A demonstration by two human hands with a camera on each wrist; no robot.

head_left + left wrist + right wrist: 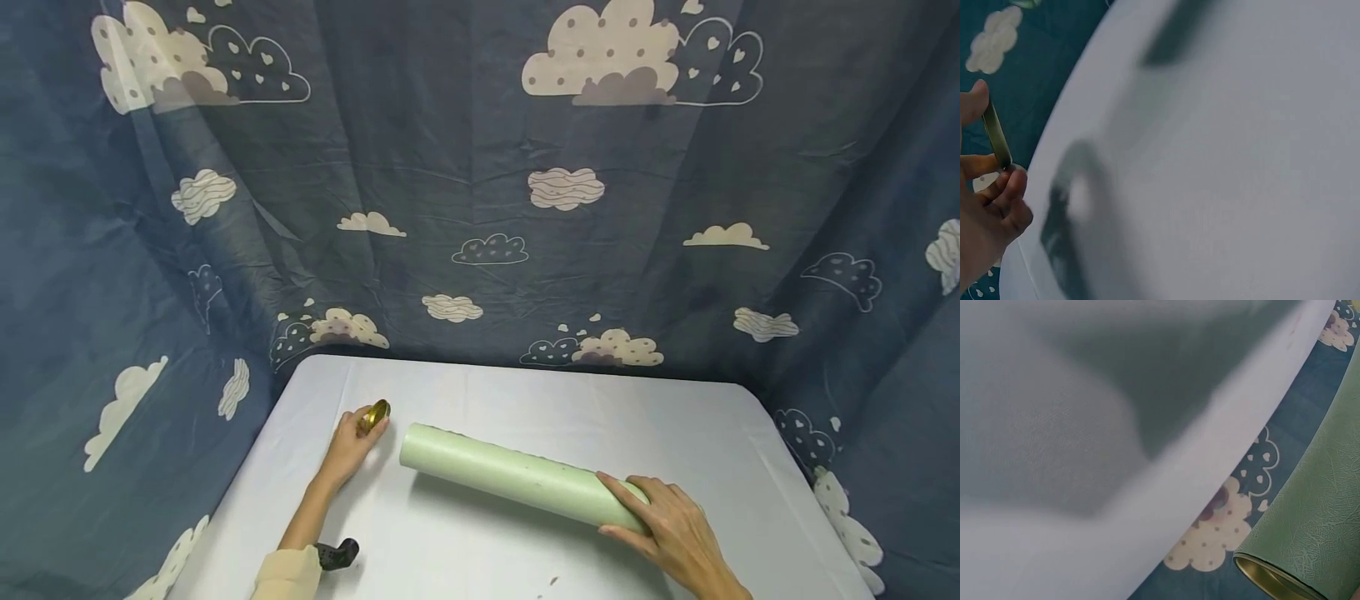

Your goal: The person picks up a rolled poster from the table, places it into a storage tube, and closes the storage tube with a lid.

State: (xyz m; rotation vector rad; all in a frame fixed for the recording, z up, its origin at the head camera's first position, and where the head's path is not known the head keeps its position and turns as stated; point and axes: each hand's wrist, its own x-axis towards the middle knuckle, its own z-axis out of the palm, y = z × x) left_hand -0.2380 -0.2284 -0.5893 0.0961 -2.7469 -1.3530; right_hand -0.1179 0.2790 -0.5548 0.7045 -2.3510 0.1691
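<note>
My left hand (347,448) pinches a small round gold lid (375,416) between thumb and fingers at the left of the table. Edge-on, the same lid (997,134) shows as a thin disc in the left wrist view. A long pale green cylindrical tube (510,475) slants across the middle, raised over the table with its shadow below. Around the tube's right end, my right hand (671,525) grips with fingers on top and thumb beneath. In the right wrist view the tube (1310,512) has an open end with a gold metal rim (1266,575).
A white-covered table (427,550) lies under both hands. Dark blue curtains (420,125) with cloud prints stand behind it and at both sides. A black strap piece (339,554) sticks out from the left wrist. Small brown specks (553,581) lie near the front.
</note>
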